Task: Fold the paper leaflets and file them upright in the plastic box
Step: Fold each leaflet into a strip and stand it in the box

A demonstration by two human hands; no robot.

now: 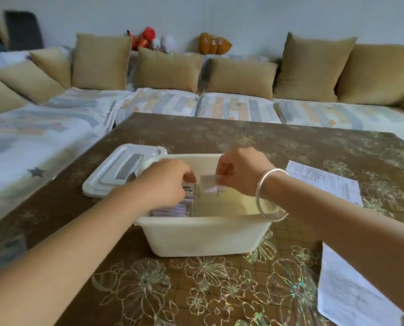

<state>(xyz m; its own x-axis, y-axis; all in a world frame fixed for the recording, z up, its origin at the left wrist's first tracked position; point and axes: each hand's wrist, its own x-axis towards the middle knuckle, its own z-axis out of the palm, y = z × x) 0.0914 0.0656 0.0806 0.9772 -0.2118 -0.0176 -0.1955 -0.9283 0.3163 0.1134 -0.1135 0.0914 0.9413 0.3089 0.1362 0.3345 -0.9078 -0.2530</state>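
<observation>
1. Your right hand (237,176) pinches a folded leaflet (212,183) upright in the plastic box (203,238).
2. Your left hand (164,183) curls against the filed leaflets (170,211); whether it grips them cannot be told.
3. Outstanding: the far sheet (323,182) and the near sheet (351,292) lie unfolded on the tabletop (243,137).

We sat at a table (219,137) covered in brown cloth with gold flowers. On it stood the cream plastic box (205,236), with its white lid (116,170) lying flat at the far left corner (handle side up). To the right lay a printed leaflet (323,182), unfolded, and nearer us a second leaflet (346,292).
</observation>
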